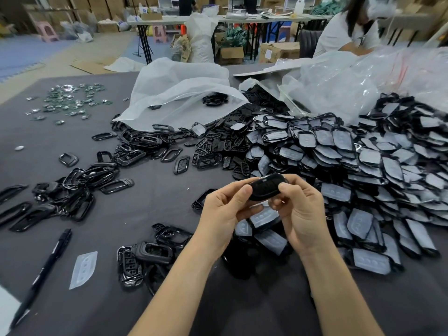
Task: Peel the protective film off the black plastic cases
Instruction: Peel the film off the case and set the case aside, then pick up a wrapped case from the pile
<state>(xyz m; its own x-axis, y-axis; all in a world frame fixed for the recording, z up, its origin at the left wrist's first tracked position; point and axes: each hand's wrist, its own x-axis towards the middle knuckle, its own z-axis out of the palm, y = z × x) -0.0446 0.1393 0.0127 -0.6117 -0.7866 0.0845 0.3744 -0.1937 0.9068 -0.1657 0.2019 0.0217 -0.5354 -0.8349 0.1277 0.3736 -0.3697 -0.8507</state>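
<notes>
A glossy black plastic case (266, 187) is held above the table between both hands. My left hand (224, 210) pinches its left end with thumb and fingers. My right hand (299, 209) grips its right end, thumb on top. The case's top face looks bare and shiny. Below the hands lie cases still covered with whitish film (263, 218). A large heap of film-covered cases (363, 161) fills the table to the right. One peeled film piece (83, 269) lies flat at the lower left.
Black frames and shells (80, 187) are scattered at left and in a small pile (150, 253) near my left forearm. A black pen (46, 270) lies lower left. White plastic bags (179, 90) sit behind; small green circuit boards (70, 100) far left. A person sits at back right.
</notes>
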